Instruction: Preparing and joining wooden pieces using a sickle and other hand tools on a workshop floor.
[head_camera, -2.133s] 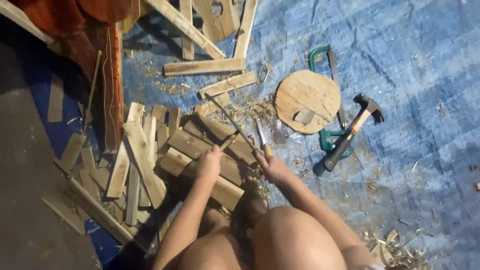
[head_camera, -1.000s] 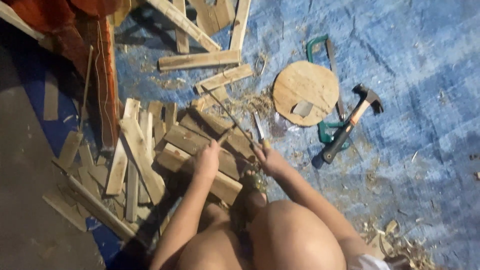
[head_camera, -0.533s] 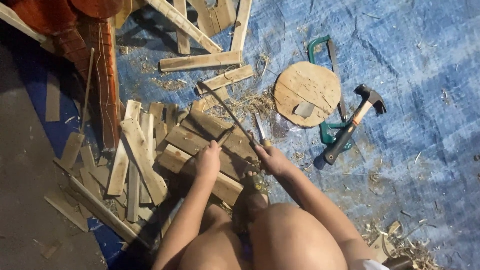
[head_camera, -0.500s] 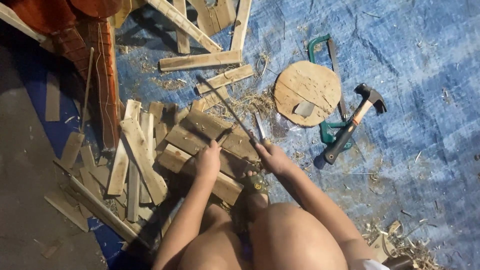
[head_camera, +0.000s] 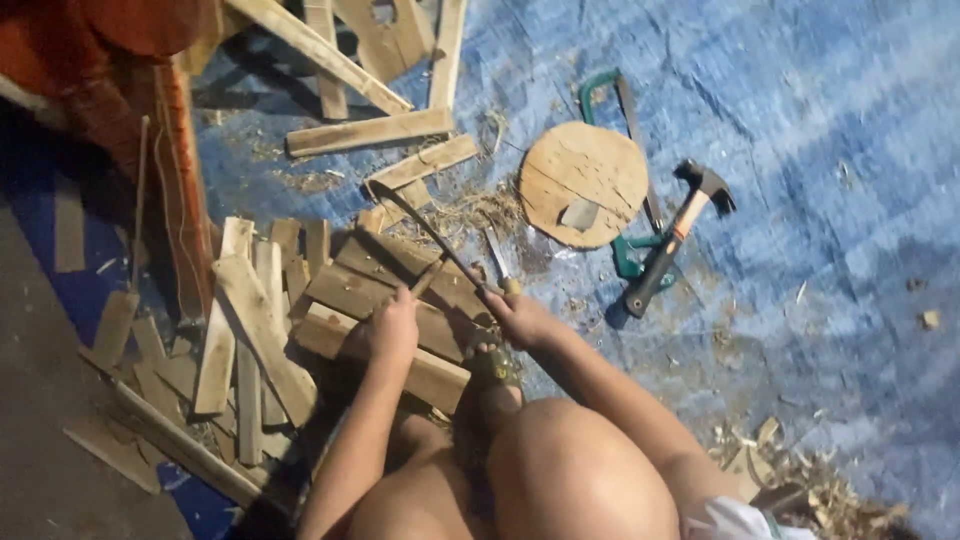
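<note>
My right hand grips the handle of a long dark blade that slants up and left over the planks. My left hand pinches a thin wooden stick upright against the blade, resting it on a flat wooden plank. Both hands work just above my bare knees at the bottom of the view. A small knife lies on the tarp just beyond my right hand.
A round wooden disc lies on the blue tarp, with a green-framed hacksaw under it and a claw hammer beside it. Loose slats are piled at left, longer boards above. Shavings sit at lower right.
The blade has been raised and swung slightly left over the stick; the left hand keeps holding the stick on the plank. The view has shifted a little.
</note>
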